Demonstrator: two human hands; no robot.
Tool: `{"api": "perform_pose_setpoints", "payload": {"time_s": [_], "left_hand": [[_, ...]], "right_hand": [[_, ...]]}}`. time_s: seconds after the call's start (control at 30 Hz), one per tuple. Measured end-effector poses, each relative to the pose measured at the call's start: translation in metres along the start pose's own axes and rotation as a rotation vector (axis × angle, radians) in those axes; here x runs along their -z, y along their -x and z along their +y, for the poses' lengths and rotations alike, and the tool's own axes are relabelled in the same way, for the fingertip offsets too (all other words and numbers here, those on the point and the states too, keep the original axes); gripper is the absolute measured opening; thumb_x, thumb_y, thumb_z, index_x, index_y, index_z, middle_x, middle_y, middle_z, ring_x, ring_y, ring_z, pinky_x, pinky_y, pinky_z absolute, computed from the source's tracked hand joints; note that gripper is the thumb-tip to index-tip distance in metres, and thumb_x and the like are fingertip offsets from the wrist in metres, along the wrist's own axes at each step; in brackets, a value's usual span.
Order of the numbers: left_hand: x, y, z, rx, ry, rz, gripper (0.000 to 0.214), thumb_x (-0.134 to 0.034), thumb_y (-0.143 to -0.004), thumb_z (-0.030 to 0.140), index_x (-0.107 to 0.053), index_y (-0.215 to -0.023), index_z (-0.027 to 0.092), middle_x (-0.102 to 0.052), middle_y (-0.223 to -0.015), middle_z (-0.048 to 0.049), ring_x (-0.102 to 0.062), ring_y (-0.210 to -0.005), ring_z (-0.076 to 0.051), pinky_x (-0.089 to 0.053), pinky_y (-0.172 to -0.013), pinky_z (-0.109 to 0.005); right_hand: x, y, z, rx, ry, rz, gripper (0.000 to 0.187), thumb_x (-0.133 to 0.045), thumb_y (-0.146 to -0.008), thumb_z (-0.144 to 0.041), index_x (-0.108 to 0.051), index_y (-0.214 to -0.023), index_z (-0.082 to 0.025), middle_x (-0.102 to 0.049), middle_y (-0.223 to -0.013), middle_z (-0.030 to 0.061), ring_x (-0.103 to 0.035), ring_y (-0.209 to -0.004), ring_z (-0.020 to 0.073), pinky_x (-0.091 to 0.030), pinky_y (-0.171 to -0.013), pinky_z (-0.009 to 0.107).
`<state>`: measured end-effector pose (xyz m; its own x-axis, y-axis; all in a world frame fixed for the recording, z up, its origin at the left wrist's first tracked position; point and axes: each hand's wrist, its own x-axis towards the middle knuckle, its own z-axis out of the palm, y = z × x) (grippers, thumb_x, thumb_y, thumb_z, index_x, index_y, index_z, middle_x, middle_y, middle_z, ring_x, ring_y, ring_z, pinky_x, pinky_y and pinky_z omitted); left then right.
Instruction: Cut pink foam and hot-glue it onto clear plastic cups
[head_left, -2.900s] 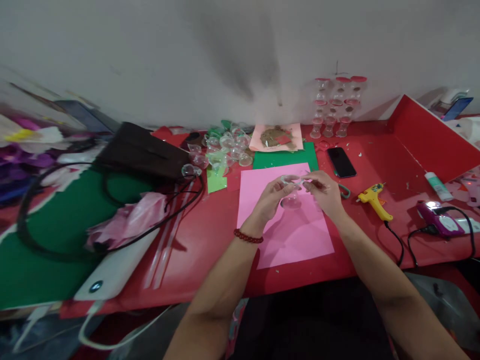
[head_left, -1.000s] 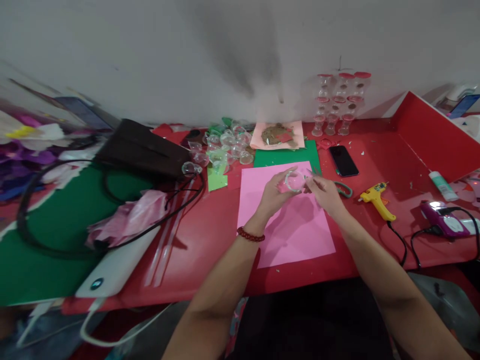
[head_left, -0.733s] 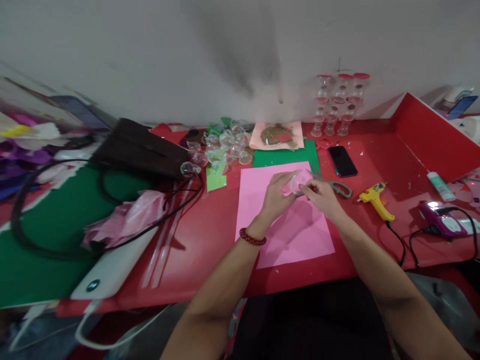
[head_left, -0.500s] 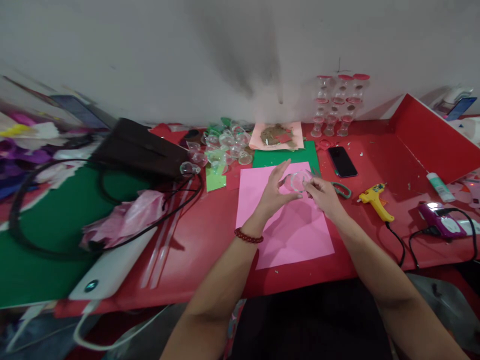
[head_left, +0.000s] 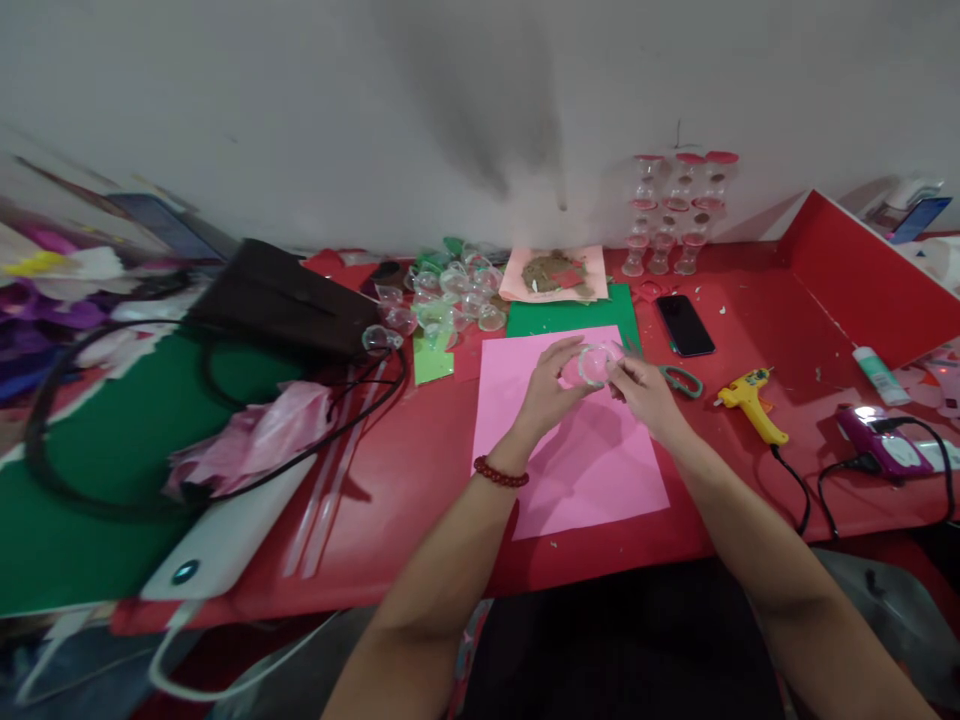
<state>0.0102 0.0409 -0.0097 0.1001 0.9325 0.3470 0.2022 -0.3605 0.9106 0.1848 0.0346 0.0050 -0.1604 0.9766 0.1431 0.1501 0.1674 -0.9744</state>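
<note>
Over a pink sheet of paper (head_left: 570,470), a small clear plastic cup (head_left: 595,366) is held up between both hands. My left hand (head_left: 551,385) curls around its left side, thumb below and fingers above. Pinching the cup's right edge, my right hand (head_left: 643,393) has its thumb and forefinger pressed together. The cup's round rim faces me and looks whitish. Green-handled scissors (head_left: 682,381) lie just right of my right hand, partly hidden by it.
A yellow glue gun (head_left: 752,402) and a black phone (head_left: 685,325) lie to the right. Stacked clear cups (head_left: 664,215) stand by the wall. More loose cups (head_left: 450,290) lie behind left, beside brown material (head_left: 551,270) on paper. A dark box (head_left: 289,300) and cables are at left.
My left fingers have closed in from a wide spread onto the cup. The cup has turned slightly, its rim facing me more. My right hand keeps its pinch.
</note>
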Motion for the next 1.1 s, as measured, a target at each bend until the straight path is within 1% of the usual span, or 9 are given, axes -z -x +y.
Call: {"api": "perform_pose_setpoints", "payload": {"time_s": [0.13, 0.3, 0.37, 0.47, 0.57, 0.67, 0.8, 0.97, 1.1], "left_hand": [[-0.002, 0.001, 0.008, 0.126, 0.181, 0.038, 0.052, -0.083, -0.067, 0.027, -0.067, -0.116, 0.022, -0.064, -0.131, -0.0103, -0.056, -0.126, -0.028, -0.046, -0.106, -0.043], [-0.003, 0.001, 0.016, 0.216, 0.306, 0.07, 0.051, -0.084, -0.062, 0.027, -0.064, -0.109, 0.021, -0.068, -0.117, -0.0073, -0.059, -0.114, -0.025, -0.05, -0.09, -0.036], [-0.003, 0.0, 0.016, 0.214, 0.309, 0.069, 0.052, -0.085, -0.061, 0.026, -0.064, -0.108, 0.021, -0.067, -0.117, -0.0073, -0.059, -0.114, -0.025, -0.05, -0.09, -0.035], [-0.003, 0.0, 0.016, 0.189, 0.262, 0.064, 0.05, -0.085, -0.062, 0.026, -0.064, -0.107, 0.02, -0.067, -0.118, -0.0074, -0.059, -0.117, -0.025, -0.048, -0.095, -0.037], [-0.004, 0.001, 0.015, 0.149, 0.194, 0.079, 0.046, -0.084, -0.063, 0.026, -0.065, -0.104, 0.02, -0.069, -0.113, -0.0066, -0.06, -0.112, -0.024, -0.045, -0.099, -0.037], [-0.003, 0.001, 0.015, 0.171, 0.227, 0.085, 0.046, -0.084, -0.065, 0.031, -0.063, -0.104, 0.02, -0.067, -0.114, -0.0068, -0.061, -0.109, -0.024, -0.048, -0.093, -0.036], [0.001, -0.002, 0.011, 0.165, 0.281, 0.185, 0.044, -0.084, -0.065, 0.034, -0.064, -0.102, 0.021, -0.066, -0.117, -0.0068, -0.059, -0.116, -0.024, -0.049, -0.093, -0.035], [0.01, -0.009, 0.008, 0.302, 0.572, 0.247, 0.033, -0.082, -0.068, 0.034, -0.065, -0.094, 0.023, -0.068, -0.097, -0.0028, -0.064, -0.094, -0.018, -0.053, -0.083, -0.031], [0.017, -0.011, 0.018, 0.467, 0.842, 0.217, 0.024, -0.078, -0.075, 0.033, -0.065, -0.094, 0.024, -0.069, -0.099, -0.0035, -0.066, -0.093, -0.018, -0.058, -0.082, -0.034]], "right_hand": [[0.002, 0.0, 0.001, -0.023, -0.04, 0.043, 0.056, -0.051, -0.085, -0.073, -0.059, -0.065, -0.021, -0.054, -0.054, -0.0016, -0.049, -0.051, 0.0123, -0.04, -0.055, 0.028], [0.006, 0.0, 0.001, 0.036, -0.018, 0.174, 0.036, -0.06, -0.085, -0.053, -0.061, -0.067, -0.022, -0.056, -0.058, -0.0015, -0.053, -0.057, 0.0134, -0.043, -0.061, 0.028], [0.005, -0.001, 0.001, 0.098, -0.036, 0.207, 0.024, -0.066, -0.081, -0.045, -0.066, -0.08, -0.022, -0.065, -0.072, 0.0007, -0.059, -0.067, 0.0144, -0.046, -0.067, 0.028], [0.005, -0.002, 0.001, 0.126, -0.064, 0.206, 0.03, -0.069, -0.077, -0.041, -0.068, -0.1, -0.022, -0.071, -0.094, 0.0042, -0.062, -0.077, 0.0149, -0.048, -0.07, 0.028], [0.006, 0.0, 0.003, 0.056, -0.043, 0.165, 0.025, -0.062, -0.084, -0.046, -0.067, -0.083, -0.021, -0.068, -0.074, 0.0023, -0.058, -0.064, 0.0142, -0.047, -0.064, 0.028], [0.005, 0.001, 0.004, 0.05, 0.069, 0.198, 0.03, -0.059, -0.088, -0.044, -0.062, -0.069, -0.021, -0.062, -0.061, 0.0004, -0.056, -0.058, 0.0148, -0.046, -0.063, 0.029], [0.011, -0.001, -0.001, 0.17, 0.347, 0.213, 0.013, -0.059, -0.086, -0.024, -0.07, -0.091, -0.021, -0.072, -0.09, 0.0065, -0.065, -0.081, 0.0204, -0.051, -0.077, 0.033], [0.07, 0.016, -0.01, 0.19, 0.737, 0.265, 0.038, -0.063, -0.083, -0.023, -0.068, -0.12, -0.02, -0.068, -0.121, 0.0138, -0.061, -0.115, 0.0298, -0.045, -0.103, 0.048], [0.13, 0.058, 0.0, -0.201, 1.079, 0.401, 0.068, -0.067, -0.077, -0.029, -0.052, -0.142, -0.015, -0.056, -0.138, 0.0224, -0.053, -0.127, 0.039, -0.042, -0.103, 0.055]]}}
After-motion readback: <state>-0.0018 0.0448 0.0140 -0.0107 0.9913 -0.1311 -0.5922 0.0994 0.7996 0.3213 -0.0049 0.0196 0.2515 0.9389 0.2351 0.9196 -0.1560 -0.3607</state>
